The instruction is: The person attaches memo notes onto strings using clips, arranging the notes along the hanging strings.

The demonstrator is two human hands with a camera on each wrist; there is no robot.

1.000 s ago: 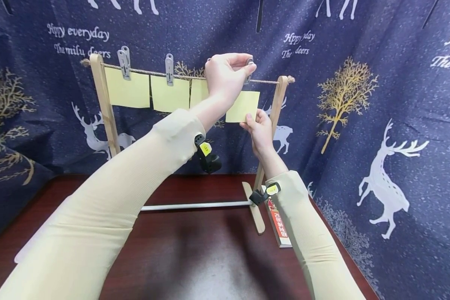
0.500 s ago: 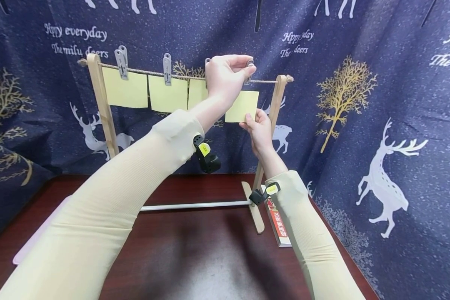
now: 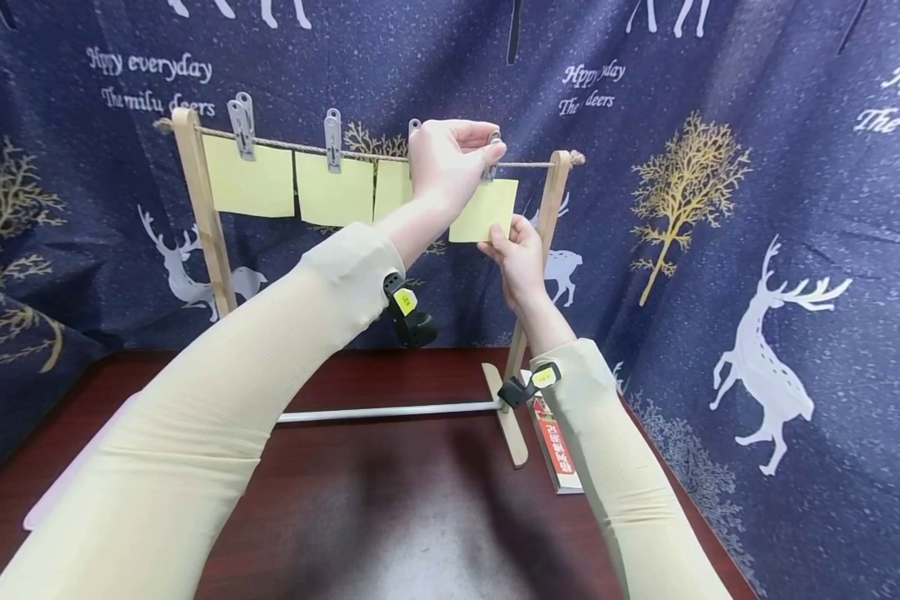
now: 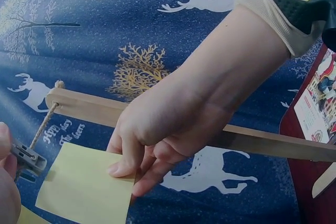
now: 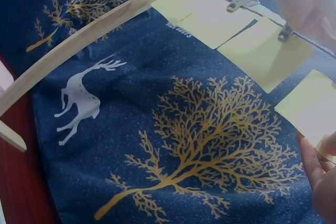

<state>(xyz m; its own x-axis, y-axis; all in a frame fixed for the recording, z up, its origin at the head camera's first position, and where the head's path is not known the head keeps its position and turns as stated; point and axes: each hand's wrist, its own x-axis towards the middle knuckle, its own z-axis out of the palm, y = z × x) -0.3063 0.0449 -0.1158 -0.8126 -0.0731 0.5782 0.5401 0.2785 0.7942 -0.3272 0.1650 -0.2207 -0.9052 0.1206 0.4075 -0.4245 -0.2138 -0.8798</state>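
Note:
My left hand [image 3: 446,167] pinches a grey clothespin [image 3: 492,157] at the rope [image 3: 534,164], near its right end. Just below the clothespin, my right hand [image 3: 523,260] holds a yellow paper square [image 3: 483,212] by its lower right corner, thumb in front. In the left wrist view the clothespin [image 4: 30,160] sits right beside the edge of the paper [image 4: 86,184]; whether it bites the paper I cannot tell. More yellow sheets [image 3: 251,177] hang along the rope from clothespins [image 3: 333,140]. My left hand partly covers the sheet nearest it [image 3: 392,187].
The rope is strung between two wooden posts [image 3: 204,208] of a stand with a white bottom bar [image 3: 390,412]. A book [image 3: 557,446] lies by the right foot [image 3: 506,417]. A pink flat object [image 3: 75,483] shows at the left on the dark red table [image 3: 390,500]. Patterned blue cloth [image 3: 690,350] hangs behind.
My left hand has come down slightly with the clothespin, nearer the paper's top edge. The paper in my right hand has risen a little.

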